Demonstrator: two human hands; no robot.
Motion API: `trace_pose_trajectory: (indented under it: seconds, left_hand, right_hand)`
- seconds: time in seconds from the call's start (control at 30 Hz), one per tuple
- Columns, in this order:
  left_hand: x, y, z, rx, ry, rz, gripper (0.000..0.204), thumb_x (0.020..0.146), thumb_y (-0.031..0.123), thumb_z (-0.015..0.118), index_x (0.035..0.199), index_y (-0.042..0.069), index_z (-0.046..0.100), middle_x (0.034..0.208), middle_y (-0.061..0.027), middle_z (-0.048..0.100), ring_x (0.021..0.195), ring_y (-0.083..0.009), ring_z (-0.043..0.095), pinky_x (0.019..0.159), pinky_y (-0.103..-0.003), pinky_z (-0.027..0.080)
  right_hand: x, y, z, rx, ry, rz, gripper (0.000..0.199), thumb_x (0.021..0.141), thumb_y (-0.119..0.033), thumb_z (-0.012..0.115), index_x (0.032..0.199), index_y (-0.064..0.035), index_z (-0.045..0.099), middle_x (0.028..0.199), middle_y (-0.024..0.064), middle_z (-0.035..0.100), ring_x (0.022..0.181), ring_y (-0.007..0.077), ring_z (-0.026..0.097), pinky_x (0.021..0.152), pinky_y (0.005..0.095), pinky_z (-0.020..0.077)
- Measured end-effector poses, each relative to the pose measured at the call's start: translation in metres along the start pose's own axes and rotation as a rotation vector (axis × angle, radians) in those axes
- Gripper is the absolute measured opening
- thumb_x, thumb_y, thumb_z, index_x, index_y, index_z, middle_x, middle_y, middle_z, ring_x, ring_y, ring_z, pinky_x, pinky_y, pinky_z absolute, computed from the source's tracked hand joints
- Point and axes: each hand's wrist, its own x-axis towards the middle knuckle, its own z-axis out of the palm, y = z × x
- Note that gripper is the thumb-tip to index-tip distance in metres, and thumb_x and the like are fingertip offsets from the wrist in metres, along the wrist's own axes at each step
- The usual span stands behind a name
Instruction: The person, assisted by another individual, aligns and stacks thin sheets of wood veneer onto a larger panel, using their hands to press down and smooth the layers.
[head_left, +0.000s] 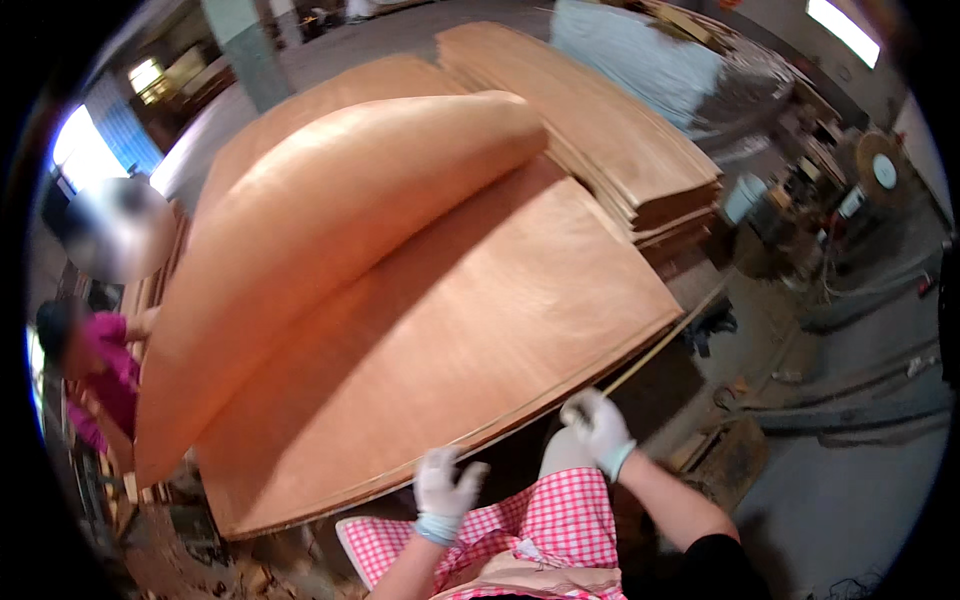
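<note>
A large flat stack of reddish-brown wood veneer sheets point(520, 300) lies in front of me. Its top sheet point(340, 190) is arched up and folded back toward the far left. My left hand point(445, 492), in a white glove, is at the stack's near edge with its fingers apart and nothing in it; whether it touches the edge I cannot tell. My right hand point(598, 428), also gloved, is closed at the end of a long thin wooden strip point(665, 340), just off the stack's near right corner. The strip slants away to the upper right.
A co-worker in a magenta shirt point(112, 365) stands at the left, an arm reaching to the raised sheet. Another veneer pile point(600, 130) lies behind the stack. At the right are a white bucket point(743, 198) and machinery with a round disc point(880, 165). Wood scraps litter the lower left floor.
</note>
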Motion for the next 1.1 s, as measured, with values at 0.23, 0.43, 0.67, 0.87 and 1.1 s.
trace_pose_trajectory:
  seconds: [0.23, 0.43, 0.67, 0.87, 1.1]
  left_hand:
    - [-0.041, 0.025, -0.033, -0.479, 0.111, 0.103, 0.023, 0.076, 0.011, 0.078, 0.095, 0.002, 0.068, 0.093, -0.0125, 0.067, 0.086, -0.0281, 0.065, 0.077, -0.036, 0.054]
    - [-0.084, -0.004, -0.055, -0.865, 0.242, -0.161, 0.009, 0.080, 0.004, 0.075, 0.088, 0.001, 0.070, 0.084, -0.0084, 0.066, 0.078, -0.0194, 0.064, 0.072, -0.031, 0.052]
    - [-0.116, -0.120, -0.117, -1.075, 0.738, -0.503, 0.009, 0.085, -0.009, 0.064, 0.086, 0.000, 0.065, 0.083, -0.0042, 0.068, 0.075, -0.0110, 0.062, 0.071, -0.025, 0.051]
    - [-0.162, -0.318, -0.229, -0.648, 1.198, -0.689, 0.008, 0.083, -0.003, 0.070, 0.081, 0.004, 0.068, 0.076, -0.0031, 0.069, 0.068, -0.0116, 0.061, 0.064, -0.027, 0.052]
    - [-0.214, -0.453, -0.333, -0.093, 1.143, -1.018, 0.023, 0.080, 0.018, 0.080, 0.077, -0.001, 0.067, 0.064, -0.0079, 0.062, 0.060, -0.0130, 0.053, 0.061, -0.034, 0.047]
  right_hand:
    - [-0.084, -0.100, 0.100, 0.464, -0.449, -0.050, 0.013, 0.096, -0.005, 0.061, 0.108, 0.0005, 0.061, 0.142, 0.0202, 0.051, 0.118, 0.0203, 0.057, 0.100, 0.0336, 0.0470]
    - [-0.106, -0.115, 0.149, 0.518, -0.553, -0.099, 0.044, 0.100, -0.013, 0.061, 0.137, 0.0025, 0.045, 0.144, 0.0207, 0.050, 0.125, 0.0254, 0.056, 0.107, 0.0357, 0.0432]
    - [-0.070, -0.153, 0.151, -0.357, -0.524, -0.280, 0.015, 0.093, -0.016, 0.065, 0.099, -0.0031, 0.071, 0.092, 0.0159, 0.068, 0.087, 0.0302, 0.068, 0.080, 0.0369, 0.0533]
    - [0.002, -0.072, 0.105, -0.523, -0.491, -0.201, 0.016, 0.090, -0.011, 0.066, 0.096, 0.0031, 0.070, 0.086, 0.0142, 0.071, 0.081, 0.0197, 0.068, 0.076, 0.0332, 0.0540]
    - [0.012, -0.099, 0.136, -0.713, -0.400, -0.238, 0.021, 0.087, -0.017, 0.069, 0.090, 0.0031, 0.071, 0.084, 0.0188, 0.070, 0.077, 0.0316, 0.069, 0.072, 0.0392, 0.0534]
